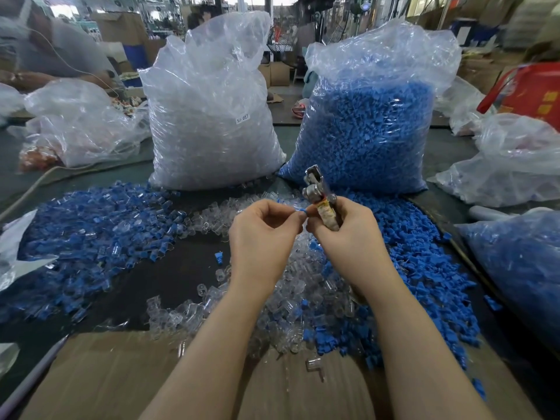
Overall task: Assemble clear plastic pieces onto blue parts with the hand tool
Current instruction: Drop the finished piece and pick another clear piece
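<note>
My left hand pinches a small blue part between thumb and forefinger, held up over the table. My right hand grips the hand tool, a metal plier-like tool with a taped handle, its silver head pointing up and away. The two hands meet at the fingertips, with the blue part just left of the tool handle. Loose clear plastic pieces lie in a heap under my wrists. Loose blue parts spread out to the right. A pile of blue parts with clear pieces on them lies on the left.
A tall bag of clear pieces and a tall bag of blue parts stand behind the piles. More plastic bags lie left and right. Cardboard covers the near table edge. A person sits at far left.
</note>
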{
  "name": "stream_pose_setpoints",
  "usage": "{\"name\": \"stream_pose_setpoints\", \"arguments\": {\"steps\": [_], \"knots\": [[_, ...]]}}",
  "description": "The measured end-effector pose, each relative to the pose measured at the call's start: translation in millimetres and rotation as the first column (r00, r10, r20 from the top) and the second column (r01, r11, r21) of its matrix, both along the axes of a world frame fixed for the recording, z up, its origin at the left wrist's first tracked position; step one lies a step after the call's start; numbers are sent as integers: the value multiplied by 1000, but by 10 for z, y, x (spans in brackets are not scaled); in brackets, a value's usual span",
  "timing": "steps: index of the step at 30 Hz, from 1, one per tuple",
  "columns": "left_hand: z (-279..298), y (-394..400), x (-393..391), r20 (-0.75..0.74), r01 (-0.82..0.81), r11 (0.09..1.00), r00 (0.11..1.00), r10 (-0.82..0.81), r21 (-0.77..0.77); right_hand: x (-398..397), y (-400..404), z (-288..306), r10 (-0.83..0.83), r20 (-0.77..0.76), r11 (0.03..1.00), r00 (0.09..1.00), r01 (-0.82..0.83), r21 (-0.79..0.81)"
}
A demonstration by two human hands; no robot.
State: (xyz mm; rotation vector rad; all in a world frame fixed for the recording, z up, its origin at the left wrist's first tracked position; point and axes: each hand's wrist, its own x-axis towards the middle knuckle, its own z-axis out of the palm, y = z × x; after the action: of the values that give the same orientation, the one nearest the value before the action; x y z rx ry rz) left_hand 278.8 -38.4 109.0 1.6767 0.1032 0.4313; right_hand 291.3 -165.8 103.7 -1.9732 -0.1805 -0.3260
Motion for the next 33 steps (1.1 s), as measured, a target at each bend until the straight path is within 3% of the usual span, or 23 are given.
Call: {"name": "stream_pose_setpoints", "arguments": {"steps": [13,22,33], "knots": [[-22,74,48,53,124,974,992,-116,-191,-26,-200,47,155,-180,972,971,-182,-147],[5,84,23,93,164,970,984,-149,-177,-44,-188,65,212,-182,955,960,-244,-171],[22,95,18,102,183,967,981,-167,-175,-18,-169,18,137,-135,936,981,-173,-306]]}}
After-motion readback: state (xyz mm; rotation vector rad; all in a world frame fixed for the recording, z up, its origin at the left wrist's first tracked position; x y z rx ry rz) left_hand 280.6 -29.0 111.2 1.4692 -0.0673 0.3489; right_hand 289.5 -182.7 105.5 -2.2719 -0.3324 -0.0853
